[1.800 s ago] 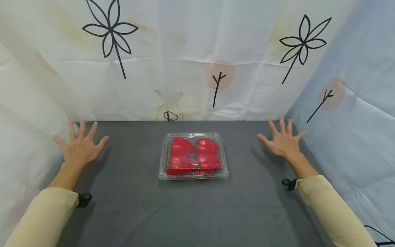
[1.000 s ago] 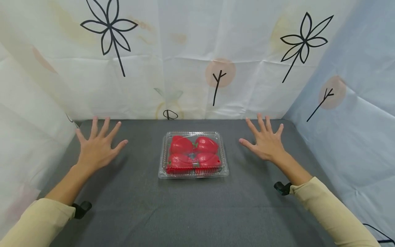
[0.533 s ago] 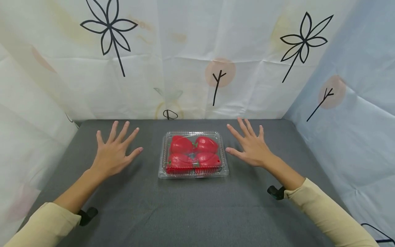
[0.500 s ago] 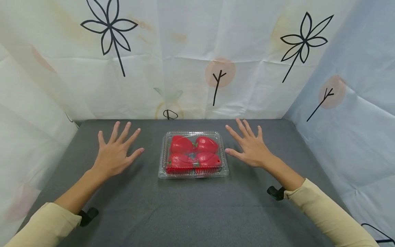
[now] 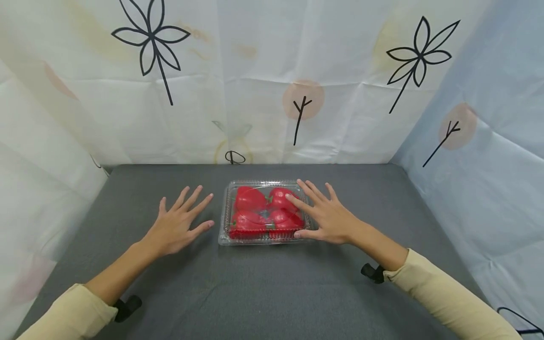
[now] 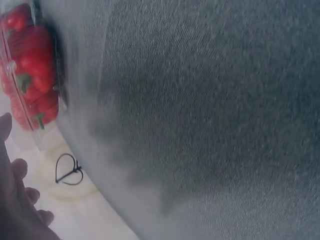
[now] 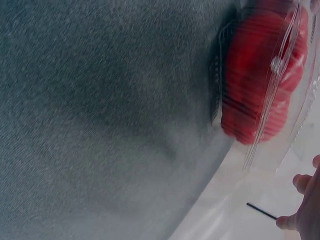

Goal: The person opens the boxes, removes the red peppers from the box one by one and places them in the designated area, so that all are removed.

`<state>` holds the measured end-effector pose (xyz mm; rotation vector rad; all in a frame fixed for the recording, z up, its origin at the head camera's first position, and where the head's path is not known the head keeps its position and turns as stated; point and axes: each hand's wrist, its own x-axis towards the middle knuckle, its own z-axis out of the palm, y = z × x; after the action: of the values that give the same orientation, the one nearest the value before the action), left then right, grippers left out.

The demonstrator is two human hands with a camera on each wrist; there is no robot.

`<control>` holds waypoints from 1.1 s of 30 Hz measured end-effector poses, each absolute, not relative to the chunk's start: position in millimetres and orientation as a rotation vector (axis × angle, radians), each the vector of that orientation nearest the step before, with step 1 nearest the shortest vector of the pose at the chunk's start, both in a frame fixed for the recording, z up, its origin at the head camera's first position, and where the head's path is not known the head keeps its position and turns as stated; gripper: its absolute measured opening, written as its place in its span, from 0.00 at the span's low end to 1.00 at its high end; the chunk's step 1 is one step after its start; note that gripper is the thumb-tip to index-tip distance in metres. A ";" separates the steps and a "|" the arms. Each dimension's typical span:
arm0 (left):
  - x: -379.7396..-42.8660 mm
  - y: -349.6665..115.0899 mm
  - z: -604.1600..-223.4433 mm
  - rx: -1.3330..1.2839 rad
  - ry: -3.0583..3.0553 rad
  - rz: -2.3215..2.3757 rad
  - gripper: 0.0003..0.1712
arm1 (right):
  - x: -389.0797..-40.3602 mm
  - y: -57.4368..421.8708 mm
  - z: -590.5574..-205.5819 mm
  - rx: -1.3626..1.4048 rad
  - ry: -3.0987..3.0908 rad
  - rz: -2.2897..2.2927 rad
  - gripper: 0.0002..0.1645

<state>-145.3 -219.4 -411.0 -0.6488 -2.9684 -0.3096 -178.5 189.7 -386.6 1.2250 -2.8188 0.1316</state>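
Note:
A clear plastic clamshell box [image 5: 226,208] sits in the middle of the grey table, its lid down. Through the plastic show several red bell peppers [image 5: 250,200] with green stems. My left hand [image 5: 174,229] hovers just left of the box, fingers spread and holding nothing. Above the box's right side is my right hand [image 5: 329,217], fingers spread; whether it touches the lid I cannot tell. In the left wrist view the peppers [image 6: 35,65] appear at upper left, past my fingertips. The right wrist view has the box's peppers [image 7: 255,75] at upper right.
Grey cloth covers the table [image 5: 255,293]. A white curtain [image 5: 263,71] with leaf drawings stands behind it, and more curtain [image 5: 501,189] hangs at both sides. A black cable [image 5: 518,321] lies at the lower right. Each wrist wears a black strap-on camera [image 5: 374,273].
Both hands have moved inward from the table's sides toward the box, the right one now overlapping its right edge. The box has stayed in place.

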 end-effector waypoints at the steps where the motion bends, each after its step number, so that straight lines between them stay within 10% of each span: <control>1: -143.9 -218.2 -412.1 -0.654 -2.979 -0.328 0.42 | -178.0 188.1 -387.0 1.239 -2.818 0.125 0.55; 33: -136.0 -194.1 -418.0 -0.728 -2.984 -1.474 0.40 | -170.1 137.8 -395.3 1.699 -2.184 0.087 0.43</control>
<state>-136.0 -194.1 -418.0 -0.7283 -2.9842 -1.4742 -170.1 137.8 -395.3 1.6991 -2.1844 0.0868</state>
